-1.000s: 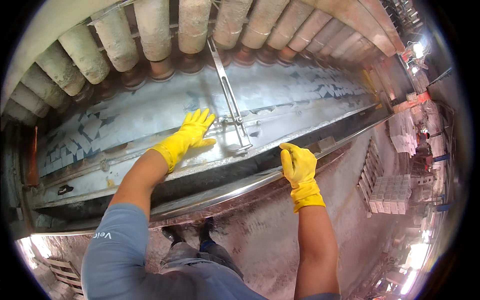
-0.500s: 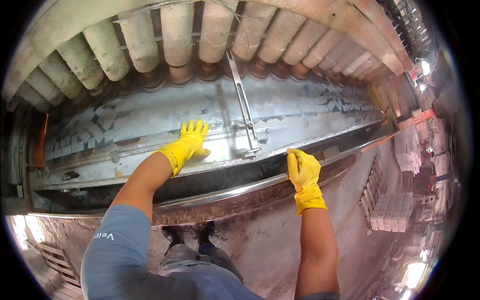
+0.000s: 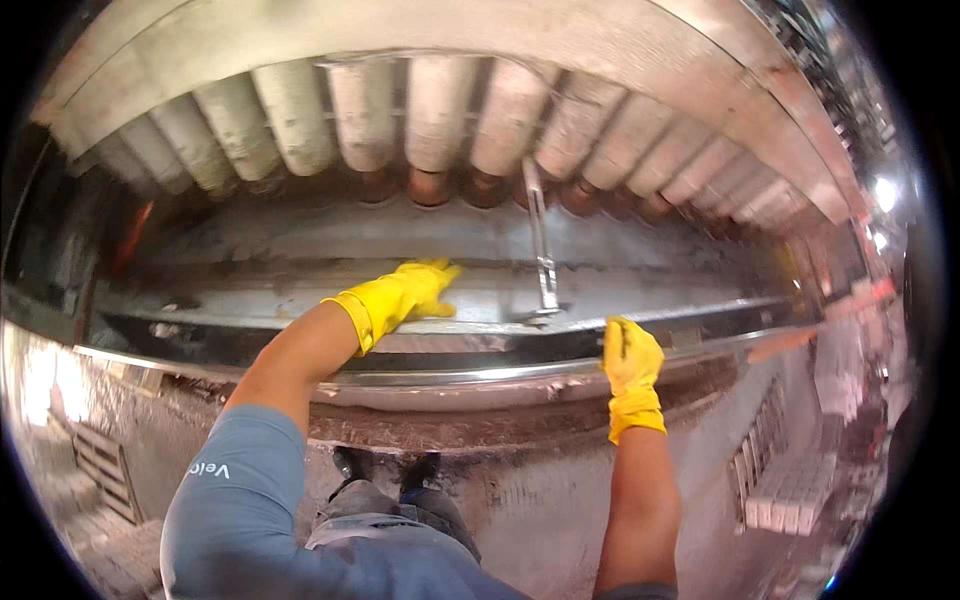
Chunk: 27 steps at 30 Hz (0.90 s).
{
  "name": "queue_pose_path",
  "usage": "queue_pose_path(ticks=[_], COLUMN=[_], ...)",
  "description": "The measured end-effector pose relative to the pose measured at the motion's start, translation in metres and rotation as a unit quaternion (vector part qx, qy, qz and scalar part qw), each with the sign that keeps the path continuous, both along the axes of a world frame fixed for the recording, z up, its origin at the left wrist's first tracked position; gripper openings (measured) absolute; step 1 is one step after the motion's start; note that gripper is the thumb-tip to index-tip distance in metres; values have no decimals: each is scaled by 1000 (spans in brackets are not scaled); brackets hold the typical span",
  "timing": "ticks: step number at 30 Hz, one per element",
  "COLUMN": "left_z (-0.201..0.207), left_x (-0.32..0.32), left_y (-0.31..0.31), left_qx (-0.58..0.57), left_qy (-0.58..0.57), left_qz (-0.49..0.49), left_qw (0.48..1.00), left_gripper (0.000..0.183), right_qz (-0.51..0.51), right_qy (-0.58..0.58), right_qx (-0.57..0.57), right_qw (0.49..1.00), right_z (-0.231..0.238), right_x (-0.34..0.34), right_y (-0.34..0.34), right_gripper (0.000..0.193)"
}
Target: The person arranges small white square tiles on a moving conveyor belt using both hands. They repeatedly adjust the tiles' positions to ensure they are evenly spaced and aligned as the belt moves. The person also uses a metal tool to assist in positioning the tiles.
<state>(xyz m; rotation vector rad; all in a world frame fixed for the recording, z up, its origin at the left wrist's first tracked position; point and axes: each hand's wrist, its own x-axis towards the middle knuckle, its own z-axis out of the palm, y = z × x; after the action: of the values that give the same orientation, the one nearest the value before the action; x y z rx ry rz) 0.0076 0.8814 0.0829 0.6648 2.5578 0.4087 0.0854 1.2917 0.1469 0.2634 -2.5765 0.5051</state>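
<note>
My left hand (image 3: 405,298), in a yellow rubber glove, reaches over the wet grey slab surface (image 3: 320,300) near its front edge. Its fingers are stretched out and point to the right; it grips nothing, and I cannot tell whether it presses on the surface. My right hand (image 3: 633,368), gloved alike, is closed in a fist by the shiny metal rail (image 3: 470,377). Whatever the fist may hold is hidden. Between the hands and farther back, a slotted metal bar (image 3: 541,235) reaches from the rollers down to the slab's front edge.
A row of thick, crusted cylinders (image 3: 437,115) hangs under a broad beam (image 3: 430,28) across the back. A dark gap runs between slab and rail. A wooden pallet (image 3: 103,470) stands at the lower left, stacked pale blocks (image 3: 790,495) at the right.
The view has shifted, so the machine sits lower and farther right. My left hand has turned, its fingers now pointing right instead of away. My right hand stays closed near the rail.
</note>
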Motion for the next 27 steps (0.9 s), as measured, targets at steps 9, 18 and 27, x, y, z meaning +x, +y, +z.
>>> queue_pose_path(ticks=[9, 18, 27], left_z=[105, 63, 46], left_x=[189, 354, 352], left_y=[-111, -330, -512], left_qx=[105, -67, -88], left_qy=[71, 502, 433], left_qz=[155, 310, 427], left_qw=[980, 804, 789], left_gripper=[79, 46, 42], right_qz=[13, 12, 26], right_qy=[-1, -58, 74], right_qx=[12, 20, 77], right_qw=[1000, 998, 994], right_z=[-17, -18, -13], right_x=[3, -16, 34], right_y=[10, 24, -96], right_gripper=[34, 44, 32])
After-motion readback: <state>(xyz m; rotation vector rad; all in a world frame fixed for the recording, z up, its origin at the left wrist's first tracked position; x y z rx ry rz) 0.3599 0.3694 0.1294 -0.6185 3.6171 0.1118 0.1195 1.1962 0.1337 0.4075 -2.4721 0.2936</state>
